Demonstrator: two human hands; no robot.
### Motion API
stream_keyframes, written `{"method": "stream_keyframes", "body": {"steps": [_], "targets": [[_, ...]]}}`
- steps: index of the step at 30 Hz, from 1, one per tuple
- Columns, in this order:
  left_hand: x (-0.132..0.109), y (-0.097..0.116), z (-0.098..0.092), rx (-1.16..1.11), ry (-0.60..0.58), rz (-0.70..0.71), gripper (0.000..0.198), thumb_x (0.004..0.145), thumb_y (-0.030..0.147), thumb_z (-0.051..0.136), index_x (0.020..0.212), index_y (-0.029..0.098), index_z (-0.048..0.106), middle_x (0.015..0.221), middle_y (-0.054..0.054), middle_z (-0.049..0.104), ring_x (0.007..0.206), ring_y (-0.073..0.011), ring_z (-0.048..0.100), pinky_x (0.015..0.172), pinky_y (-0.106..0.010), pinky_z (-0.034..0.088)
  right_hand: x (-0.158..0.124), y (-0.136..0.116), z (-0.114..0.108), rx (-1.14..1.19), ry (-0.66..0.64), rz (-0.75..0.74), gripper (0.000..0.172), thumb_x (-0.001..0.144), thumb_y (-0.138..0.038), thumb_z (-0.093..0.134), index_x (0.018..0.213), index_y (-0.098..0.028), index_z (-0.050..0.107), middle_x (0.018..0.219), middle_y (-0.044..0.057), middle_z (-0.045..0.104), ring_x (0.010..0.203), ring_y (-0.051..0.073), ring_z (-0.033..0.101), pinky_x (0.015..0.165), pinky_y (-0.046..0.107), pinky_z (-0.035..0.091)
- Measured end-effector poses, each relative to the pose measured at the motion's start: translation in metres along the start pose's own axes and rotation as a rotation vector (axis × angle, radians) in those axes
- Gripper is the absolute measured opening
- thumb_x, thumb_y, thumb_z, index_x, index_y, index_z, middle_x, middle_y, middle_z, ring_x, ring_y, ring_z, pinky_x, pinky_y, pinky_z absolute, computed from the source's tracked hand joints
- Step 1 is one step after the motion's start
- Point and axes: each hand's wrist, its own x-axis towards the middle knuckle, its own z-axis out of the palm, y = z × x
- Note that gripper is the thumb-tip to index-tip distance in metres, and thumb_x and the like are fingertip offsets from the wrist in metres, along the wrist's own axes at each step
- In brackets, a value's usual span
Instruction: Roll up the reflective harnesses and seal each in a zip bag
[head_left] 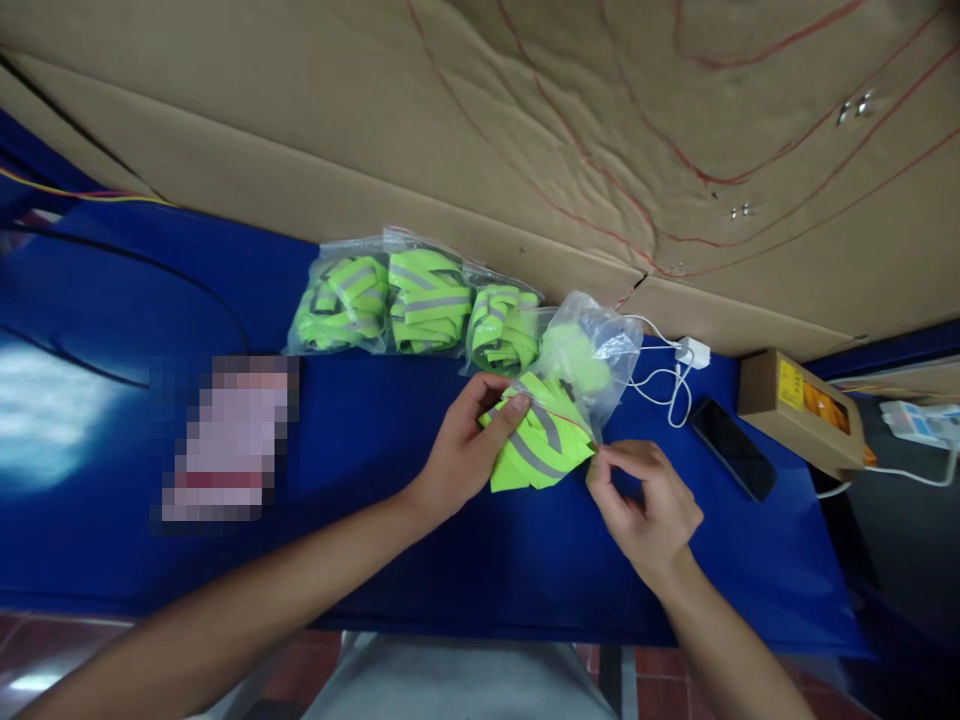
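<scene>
My left hand point(469, 450) grips a folded bundle of neon-green reflective strap point(536, 455) with grey stripes, its thumb lying across the top. A thin red line runs over the upper side of this bundle, perhaps the seal of a clear bag. At the line's right end my right hand point(645, 500) pinches the bundle's corner between thumb and fingertips. Just behind lies a clear plastic bag point(619, 350) with more neon-green material showing through. To its left stand several filled clear bags of the same strap, among them one bag point(427, 300) in the middle.
A blue table point(360, 430) lies beneath everything, backed by a brown cardboard panel point(300, 130). Right of my hands are a white charger point(691, 352) with cable, a black phone point(733, 448) and a cardboard box point(802, 410). A blurred-out pinkish item point(232, 440) lies left.
</scene>
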Motion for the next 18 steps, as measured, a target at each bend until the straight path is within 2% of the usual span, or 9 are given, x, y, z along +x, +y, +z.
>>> {"method": "stream_keyframes", "body": {"steps": [4, 10, 13, 18], "targets": [[-0.002, -0.001, 0.001, 0.018, -0.002, 0.017, 0.032, 0.092, 0.050, 0.068, 0.099, 0.020, 0.062, 0.088, -0.001, 0.066, 0.077, -0.0144, 0.060, 0.070, -0.024, 0.049, -0.001, -0.002, 0.001, 0.035, -0.019, -0.005, 0.032, 0.084, 0.001, 0.070, 0.107, -0.020, 0.064, 0.084, 0.003, 0.069, 0.076, 0.017, 0.068, 0.067, 0.033, 0.057], [-0.008, 0.000, 0.003, -0.115, 0.038, -0.075, 0.032, 0.092, 0.049, 0.068, 0.098, 0.019, 0.061, 0.086, 0.000, 0.064, 0.073, -0.0119, 0.058, 0.064, -0.022, 0.048, -0.002, 0.005, -0.001, -0.067, -0.071, -0.172, 0.040, 0.083, -0.002, 0.072, 0.117, -0.022, 0.063, 0.086, 0.004, 0.069, 0.076, 0.019, 0.068, 0.066, 0.035, 0.059], [-0.008, 0.004, 0.003, -0.094, 0.054, -0.075, 0.031, 0.091, 0.048, 0.070, 0.096, 0.018, 0.061, 0.085, 0.001, 0.064, 0.071, -0.0109, 0.057, 0.061, -0.021, 0.047, -0.003, 0.013, 0.000, -0.096, -0.113, -0.233, 0.041, 0.083, -0.002, 0.073, 0.118, -0.021, 0.063, 0.087, 0.005, 0.070, 0.077, 0.019, 0.068, 0.067, 0.034, 0.060], [-0.005, 0.003, 0.001, -0.136, 0.068, -0.085, 0.031, 0.092, 0.049, 0.068, 0.097, 0.019, 0.059, 0.086, 0.001, 0.062, 0.071, -0.0113, 0.057, 0.061, -0.022, 0.048, -0.008, 0.018, 0.006, -0.099, -0.161, -0.212, 0.035, 0.086, -0.005, 0.072, 0.114, -0.023, 0.063, 0.087, 0.003, 0.070, 0.079, 0.018, 0.069, 0.069, 0.034, 0.060]]}}
